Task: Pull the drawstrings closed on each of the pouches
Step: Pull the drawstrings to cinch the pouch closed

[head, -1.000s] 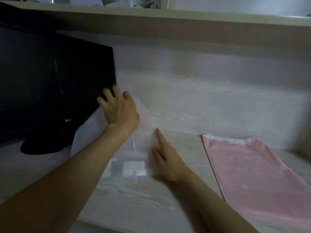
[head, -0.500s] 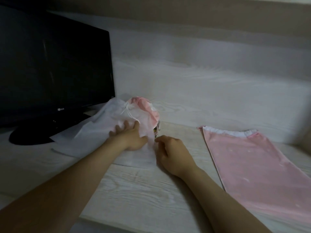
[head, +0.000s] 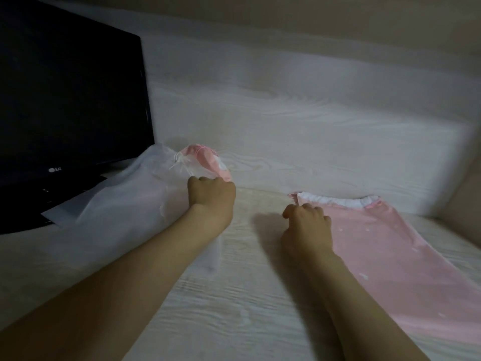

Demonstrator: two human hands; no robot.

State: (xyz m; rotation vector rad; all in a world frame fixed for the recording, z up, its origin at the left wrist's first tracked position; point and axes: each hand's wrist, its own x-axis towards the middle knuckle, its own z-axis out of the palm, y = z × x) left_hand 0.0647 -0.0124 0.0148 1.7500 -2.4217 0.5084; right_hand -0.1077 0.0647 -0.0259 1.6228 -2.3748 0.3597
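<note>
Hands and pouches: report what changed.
The white pouch, held up earlier, now lies down. The right hand left it and moved right to the open corner of the pink pouch; grip unclear. The left hand stays on the white pouch, fingers now curled. The pink pouch hasn't moved.

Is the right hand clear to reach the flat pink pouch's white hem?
Probably yes: the right hand sits at the pink pouch's top left corner, beside the white hem, with nothing lying between them.

The pink pouch (head: 390, 256) is white-flecked, the white pouch (head: 125, 204) sheer, monitor (head: 65, 100) black.
</note>
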